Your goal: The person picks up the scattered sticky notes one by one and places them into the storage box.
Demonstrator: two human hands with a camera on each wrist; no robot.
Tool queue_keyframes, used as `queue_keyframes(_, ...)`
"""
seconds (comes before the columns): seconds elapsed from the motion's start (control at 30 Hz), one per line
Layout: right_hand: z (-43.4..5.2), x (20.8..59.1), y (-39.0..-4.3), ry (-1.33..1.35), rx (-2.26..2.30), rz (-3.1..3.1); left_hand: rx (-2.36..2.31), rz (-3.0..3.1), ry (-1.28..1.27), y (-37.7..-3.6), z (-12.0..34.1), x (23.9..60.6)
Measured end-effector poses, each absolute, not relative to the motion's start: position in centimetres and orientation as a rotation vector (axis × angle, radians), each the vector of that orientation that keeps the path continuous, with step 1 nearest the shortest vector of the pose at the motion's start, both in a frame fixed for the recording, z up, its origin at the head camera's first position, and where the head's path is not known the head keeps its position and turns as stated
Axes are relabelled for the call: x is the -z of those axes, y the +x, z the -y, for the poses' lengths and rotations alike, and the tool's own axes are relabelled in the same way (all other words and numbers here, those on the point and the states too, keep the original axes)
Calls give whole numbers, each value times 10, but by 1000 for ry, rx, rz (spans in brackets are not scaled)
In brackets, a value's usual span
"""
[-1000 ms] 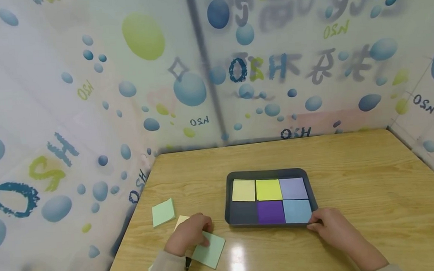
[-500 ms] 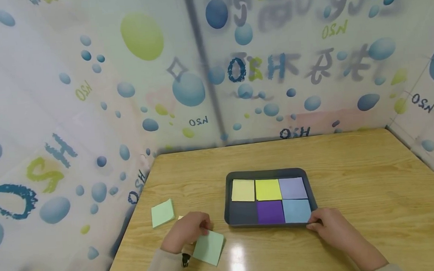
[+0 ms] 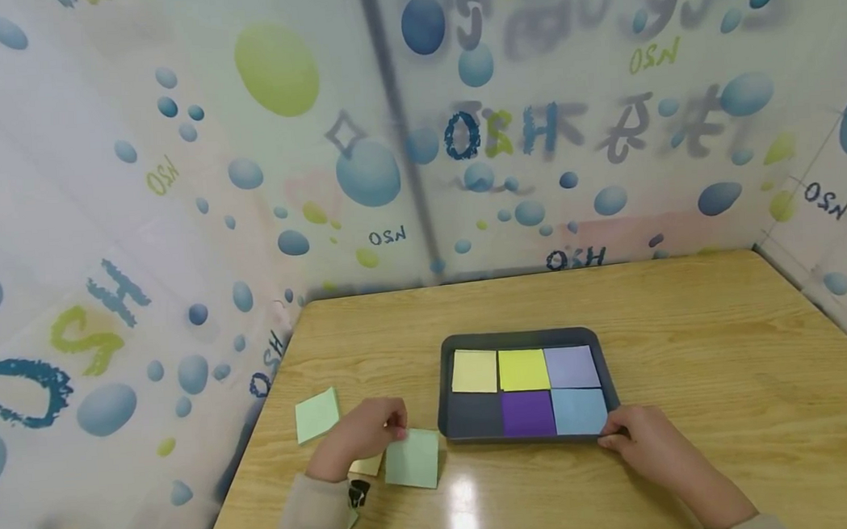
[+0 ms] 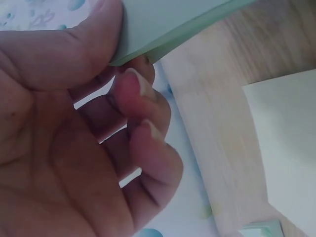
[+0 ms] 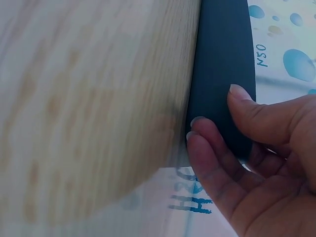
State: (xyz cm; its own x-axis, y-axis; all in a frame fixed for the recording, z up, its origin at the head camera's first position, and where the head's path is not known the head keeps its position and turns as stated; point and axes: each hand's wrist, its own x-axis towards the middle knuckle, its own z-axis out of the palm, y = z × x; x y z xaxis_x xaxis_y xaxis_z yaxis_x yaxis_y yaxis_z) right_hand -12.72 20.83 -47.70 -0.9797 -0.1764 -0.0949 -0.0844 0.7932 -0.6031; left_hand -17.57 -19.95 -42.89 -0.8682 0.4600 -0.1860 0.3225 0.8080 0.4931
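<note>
My left hand (image 3: 364, 430) pinches a pale green sticky-note pad (image 3: 412, 461) by one edge, thumb against the index finger. In the left wrist view the pad (image 4: 168, 24) shows some thickness, and the other fingers curl below it. A dark grey tray (image 3: 476, 417) lies to the right, bearing cream (image 3: 474, 371), bright yellow (image 3: 523, 370), lilac (image 3: 572, 368), purple (image 3: 528, 413) and blue (image 3: 580, 411) square notes in two rows. Its front left spot shows bare tray. My right hand (image 3: 645, 441) grips the tray's front right corner; in the right wrist view thumb and fingers hold its wall (image 5: 222, 64).
Another green pad (image 3: 317, 417) lies at the table's left. A cream pad (image 3: 367, 465) is partly covered by my left hand, and a green corner (image 3: 352, 519) peeks out beside the sleeve. Patterned walls border the wooden table (image 3: 689, 329).
My left hand has lifted the green pad off the table and carried it up and slightly right, towards the tray, turning it squarer. The right hand and tray stay put.
</note>
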Motion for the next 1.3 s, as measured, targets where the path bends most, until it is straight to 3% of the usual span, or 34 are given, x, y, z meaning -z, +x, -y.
queue_keyframes(0.67,-209,477,-128,-217,957,-2835,-795,-2740,627,-207,184,409)
queue_keyframes(1.3,-207,478,-125,-224,956,-2856,-643,-2790,539,-227,139,402)
